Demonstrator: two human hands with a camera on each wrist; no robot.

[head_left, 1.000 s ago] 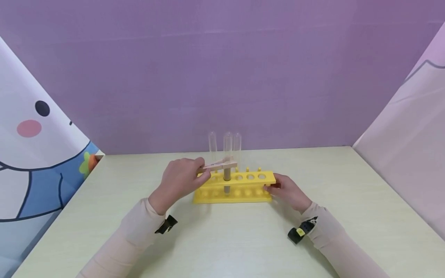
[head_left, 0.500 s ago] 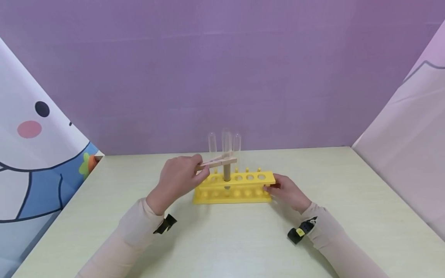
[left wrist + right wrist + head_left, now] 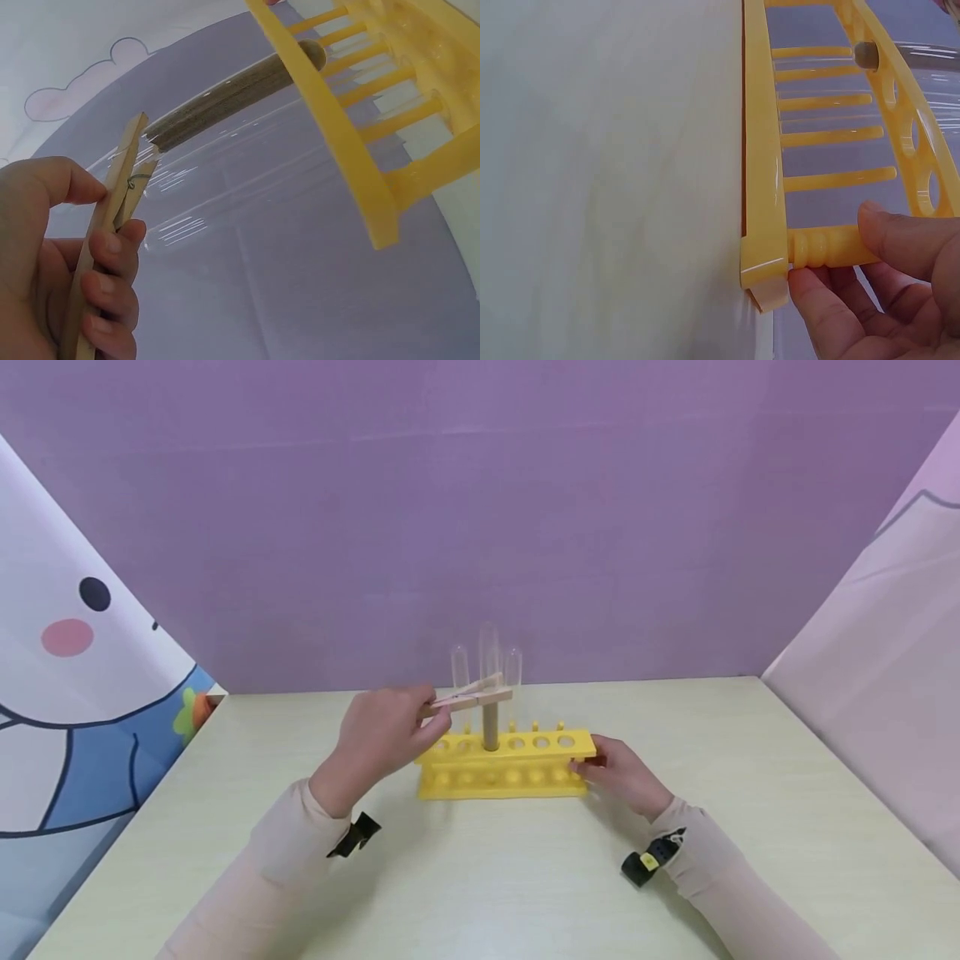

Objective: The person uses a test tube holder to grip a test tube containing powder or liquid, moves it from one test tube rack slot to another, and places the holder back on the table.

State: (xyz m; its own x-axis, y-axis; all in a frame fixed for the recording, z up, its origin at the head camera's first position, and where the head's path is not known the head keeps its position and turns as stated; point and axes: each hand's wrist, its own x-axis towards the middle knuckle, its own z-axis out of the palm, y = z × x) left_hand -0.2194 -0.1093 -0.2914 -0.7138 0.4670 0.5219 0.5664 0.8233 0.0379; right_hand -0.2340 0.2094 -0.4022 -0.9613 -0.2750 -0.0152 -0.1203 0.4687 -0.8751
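In the head view my left hand point(image 3: 382, 735) grips a wooden test tube clamp point(image 3: 468, 700). The clamp's tip is around a glass test tube point(image 3: 491, 727), upright, its lower part filled with something grey-brown. In the left wrist view the fingers curl round the clamp's handle point(image 3: 90, 285). Only the rounded bottom point(image 3: 866, 55) of the tube pokes through a hole in the top plate of the yellow test tube rack point(image 3: 502, 792), as the right wrist view shows. My right hand point(image 3: 621, 774) holds the rack's right end post point(image 3: 829, 246) between thumb and fingers.
Two clear test tubes, the left one point(image 3: 460, 667) and the right one point(image 3: 513, 667), stand rounded end up at the rack's back. Several yellow pegs point(image 3: 561, 726) line that side. The pale table point(image 3: 510, 877) meets a purple backdrop point(image 3: 480, 527).
My left hand has lifted the clamp and test tube; the tube's bottom has risen from near the rack's base to its top plate. The right hand and rack stay put.
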